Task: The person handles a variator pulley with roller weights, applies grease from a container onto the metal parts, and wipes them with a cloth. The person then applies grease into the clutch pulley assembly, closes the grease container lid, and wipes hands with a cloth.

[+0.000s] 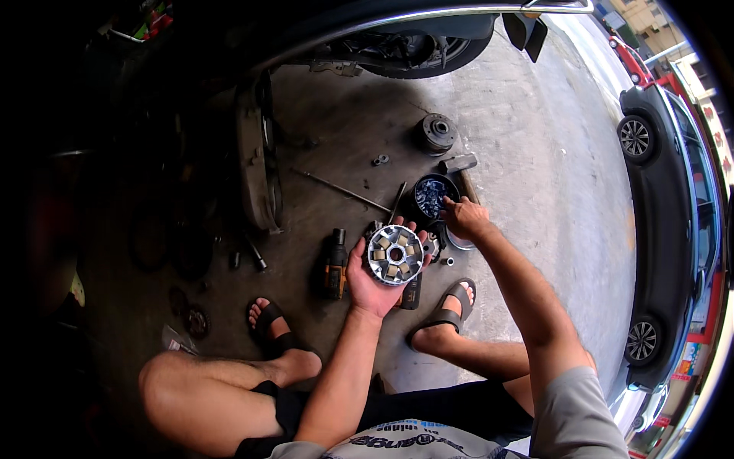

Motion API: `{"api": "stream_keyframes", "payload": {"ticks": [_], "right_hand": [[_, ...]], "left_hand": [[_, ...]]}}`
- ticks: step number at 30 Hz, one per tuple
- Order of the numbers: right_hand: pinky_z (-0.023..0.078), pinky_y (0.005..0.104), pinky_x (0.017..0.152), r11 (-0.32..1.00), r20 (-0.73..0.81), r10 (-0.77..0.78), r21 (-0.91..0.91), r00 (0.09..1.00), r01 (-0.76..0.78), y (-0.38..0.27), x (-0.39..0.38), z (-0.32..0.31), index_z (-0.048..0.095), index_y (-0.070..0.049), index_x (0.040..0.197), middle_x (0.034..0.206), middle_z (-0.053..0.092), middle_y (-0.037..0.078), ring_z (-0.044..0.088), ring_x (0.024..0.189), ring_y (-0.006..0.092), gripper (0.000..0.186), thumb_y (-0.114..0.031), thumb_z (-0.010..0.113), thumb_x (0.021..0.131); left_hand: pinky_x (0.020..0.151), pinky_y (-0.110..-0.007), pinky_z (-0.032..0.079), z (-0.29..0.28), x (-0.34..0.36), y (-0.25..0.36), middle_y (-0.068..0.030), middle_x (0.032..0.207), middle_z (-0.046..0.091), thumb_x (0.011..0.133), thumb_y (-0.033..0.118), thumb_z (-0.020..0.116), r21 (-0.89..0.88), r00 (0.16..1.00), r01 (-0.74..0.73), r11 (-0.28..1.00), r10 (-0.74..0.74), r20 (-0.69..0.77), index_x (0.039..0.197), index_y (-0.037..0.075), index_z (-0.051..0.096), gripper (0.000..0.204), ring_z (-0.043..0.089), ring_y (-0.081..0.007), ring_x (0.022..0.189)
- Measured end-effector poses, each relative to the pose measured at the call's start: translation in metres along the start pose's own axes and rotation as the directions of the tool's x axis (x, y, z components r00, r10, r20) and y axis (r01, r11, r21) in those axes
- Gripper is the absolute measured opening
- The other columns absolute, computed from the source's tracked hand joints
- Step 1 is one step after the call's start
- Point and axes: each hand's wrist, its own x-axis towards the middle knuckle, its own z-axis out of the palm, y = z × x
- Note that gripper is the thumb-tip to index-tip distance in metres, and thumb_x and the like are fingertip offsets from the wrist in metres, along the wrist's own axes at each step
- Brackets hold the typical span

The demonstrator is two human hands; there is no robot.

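Note:
My left hand [367,279], palm up, supports a scooter variator [395,255], a round silver metal part with a toothed rim. Several tan rollers sit in its slots around the central bore. To the right, my right hand [466,218] reaches over a black tub [436,219] of glossy dark blue, grease-like stuff, one finger stretched to its surface at the near right side. The other fingers are partly hidden; I see no object in that hand. Below the tub, partly behind the variator, lies a metal plate part [433,246].
A cordless impact wrench [335,264] lies left of the variator. Beyond the tub are a clutch assembly [437,134], a metal socket [459,163] and a long rod [344,190]. My sandalled feet flank the tools. The scooter [417,53] stands ahead; a dark car [665,222] is at right.

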Motion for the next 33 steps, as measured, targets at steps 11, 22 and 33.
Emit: {"api": "stream_keyframes", "payload": {"ticks": [11,22,33], "right_hand": [[0.046,0.0539,0.096,0.982,0.011,-0.088,-0.167,0.996,0.089,0.006,0.028,0.018,0.060,-0.018,0.131,0.123,0.062,0.019,0.062,0.116,0.0343,0.046,-0.047,0.048,0.099],[0.054,0.0409,0.079,0.961,-0.323,-0.143,0.181,0.935,0.210,0.026,-0.015,-0.022,0.071,-0.011,0.109,0.109,0.069,0.017,0.068,0.098,0.0294,0.025,-0.025,0.058,0.093],[0.040,0.0265,0.061,0.579,0.034,-0.309,0.799,0.951,0.160,-0.052,-0.192,-0.125,0.068,-0.005,0.116,0.071,0.047,-0.002,0.045,0.067,0.0071,0.029,-0.009,0.056,0.090]], "left_hand": [[0.106,-0.058,0.042,-0.004,0.007,0.011,-0.0153,0.156,0.041,0.100,0.064,0.038,-0.063,1.000,-0.024,0.998,0.024,0.001,0.151,0.024,0.042,0.065,0.035,-0.0393,0.145],[0.106,-0.057,0.043,0.013,0.007,0.004,-0.0162,0.152,0.044,0.098,0.055,0.045,0.028,0.999,-0.052,0.998,0.051,0.012,0.152,0.019,0.041,0.064,0.039,-0.0379,0.142],[0.106,-0.052,0.044,0.031,-0.009,-0.024,-0.0160,0.149,0.049,0.100,0.061,0.039,0.123,0.998,-0.014,0.992,0.006,0.063,0.152,0.017,0.041,0.068,0.045,-0.0379,0.138]]}}
